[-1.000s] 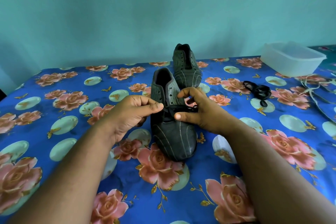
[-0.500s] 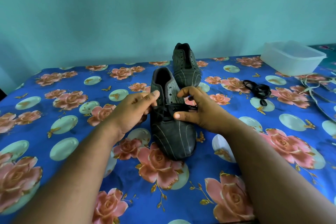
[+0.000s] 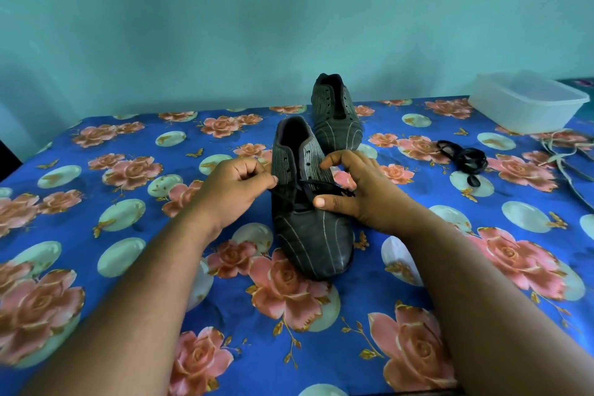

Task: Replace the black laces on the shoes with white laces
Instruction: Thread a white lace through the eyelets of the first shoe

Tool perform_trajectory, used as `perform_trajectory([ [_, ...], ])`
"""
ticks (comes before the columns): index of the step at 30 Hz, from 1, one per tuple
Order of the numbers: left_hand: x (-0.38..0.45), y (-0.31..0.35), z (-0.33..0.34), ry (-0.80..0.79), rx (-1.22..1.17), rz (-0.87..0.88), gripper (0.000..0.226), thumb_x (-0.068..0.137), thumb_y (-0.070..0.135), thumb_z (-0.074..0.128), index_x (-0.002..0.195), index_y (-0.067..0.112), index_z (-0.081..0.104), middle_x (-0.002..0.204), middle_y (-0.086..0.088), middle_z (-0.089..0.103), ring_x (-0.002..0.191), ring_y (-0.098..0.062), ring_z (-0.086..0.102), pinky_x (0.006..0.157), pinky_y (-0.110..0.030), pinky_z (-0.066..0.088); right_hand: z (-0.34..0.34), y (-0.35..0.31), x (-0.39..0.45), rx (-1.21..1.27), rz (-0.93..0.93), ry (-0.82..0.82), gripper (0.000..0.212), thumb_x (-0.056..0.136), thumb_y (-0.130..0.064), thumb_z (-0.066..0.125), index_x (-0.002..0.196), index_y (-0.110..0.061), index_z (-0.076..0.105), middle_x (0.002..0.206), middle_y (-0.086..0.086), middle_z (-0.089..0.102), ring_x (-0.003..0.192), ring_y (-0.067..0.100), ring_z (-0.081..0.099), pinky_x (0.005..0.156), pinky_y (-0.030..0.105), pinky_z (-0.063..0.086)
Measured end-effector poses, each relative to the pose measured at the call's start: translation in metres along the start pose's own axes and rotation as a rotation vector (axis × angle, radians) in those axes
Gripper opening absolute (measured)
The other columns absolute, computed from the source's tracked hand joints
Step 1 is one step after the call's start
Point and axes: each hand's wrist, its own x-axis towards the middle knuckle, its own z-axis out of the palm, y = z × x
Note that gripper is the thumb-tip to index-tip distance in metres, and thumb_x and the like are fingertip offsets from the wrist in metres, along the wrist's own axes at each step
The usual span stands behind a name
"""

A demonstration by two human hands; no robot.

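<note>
- Near shoe (image 3: 310, 219): dark, pale-striped, toe toward the person, standing on the floral cloth (image 3: 96, 267). Serves as landmark for all entries below.
- Black lace (image 3: 316, 188): remaining only in the lowest eyelets of the near shoe, crossing its tongue; upper eyelets show bare.
- Left hand (image 3: 233, 193): just left of the near shoe, fingers curled, thumb and forefinger pinching one end of the black lace at the shoe's left edge.
- Right hand (image 3: 360, 193): against the near shoe's right side, thumb pressed on the vamp, fingers curled above the lace; it appears to steady the shoe and hold the lace's other run, though the exact contact is hidden.
- Far shoe (image 3: 336, 116): behind the near shoe, apart from it, eyelets empty.
- Removed black lace (image 3: 466, 161): bundled well to the right of the near shoe.
- White laces (image 3: 565, 151): farther right, at the cloth's edge, beside a clear plastic tub (image 3: 527, 103).
- Step judged in hand: drawing the last of the black lace out of the near shoe.
- Method advised: pull along the eyelet's line, not upward; keep the right hand pinning the shoe so it does not slide; free one crossing at a time to avoid snagging the tip.
</note>
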Motion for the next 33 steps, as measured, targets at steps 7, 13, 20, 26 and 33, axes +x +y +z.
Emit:
perform_trajectory([
  [7, -0.009, 0.008, 0.006, -0.162, 0.017, 0.174, 0.044, 0.095, 0.055, 0.061, 0.082, 0.013, 0.067, 0.070, 0.002, 0.059, 0.069, -0.011, 0.042, 0.072, -0.032, 0.043, -0.001, 0.000, -0.001, -0.009, 0.004, -0.007, 0.069, 0.065, -0.075, 0.067, 0.123, -0.039, 0.054, 0.128, -0.014, 0.048, 0.124, 0.012, 0.039, 0.104, 0.032, 0.038],
  [13, -0.005, 0.004, 0.007, -0.085, -0.015, 0.145, 0.018, 0.096, 0.025, 0.070, 0.084, 0.012, 0.073, 0.088, -0.016, 0.070, 0.085, -0.029, 0.065, 0.083, -0.043, 0.053, -0.001, -0.002, 0.000, 0.017, 0.017, -0.020, 0.067, 0.065, -0.071, 0.069, 0.122, -0.038, 0.053, 0.124, -0.019, 0.046, 0.124, 0.012, 0.039, 0.102, 0.031, 0.037],
  [20, 0.006, -0.013, -0.002, 0.144, 0.126, -0.044, 0.030, 0.092, 0.028, 0.074, 0.075, 0.005, 0.066, 0.065, -0.009, 0.056, 0.061, -0.011, 0.047, 0.062, -0.030, 0.039, -0.002, -0.003, -0.002, 0.015, 0.025, -0.021, 0.067, 0.065, -0.070, 0.068, 0.122, -0.038, 0.053, 0.126, -0.014, 0.047, 0.122, 0.014, 0.039, 0.096, 0.027, 0.033],
  [26, 0.001, -0.004, 0.002, -0.048, 0.008, 0.101, 0.066, 0.092, 0.067, 0.056, 0.096, 0.001, 0.063, 0.092, 0.021, 0.039, 0.095, 0.006, 0.061, 0.081, -0.023, 0.044, -0.002, -0.004, -0.002, 0.013, 0.019, -0.022, 0.065, 0.066, -0.069, 0.069, 0.121, -0.038, 0.053, 0.123, -0.017, 0.046, 0.124, 0.015, 0.040, 0.098, 0.029, 0.032],
  [33, -0.004, -0.001, 0.007, -0.111, 0.064, 0.237, 0.025, 0.087, 0.040, 0.071, 0.083, 0.016, 0.070, 0.084, 0.010, 0.060, 0.077, -0.001, 0.052, 0.078, -0.024, 0.041, -0.001, -0.001, -0.001, 0.001, 0.010, -0.019, 0.069, 0.065, -0.071, 0.069, 0.123, -0.036, 0.053, 0.123, -0.014, 0.048, 0.123, 0.016, 0.041, 0.099, 0.030, 0.034],
])
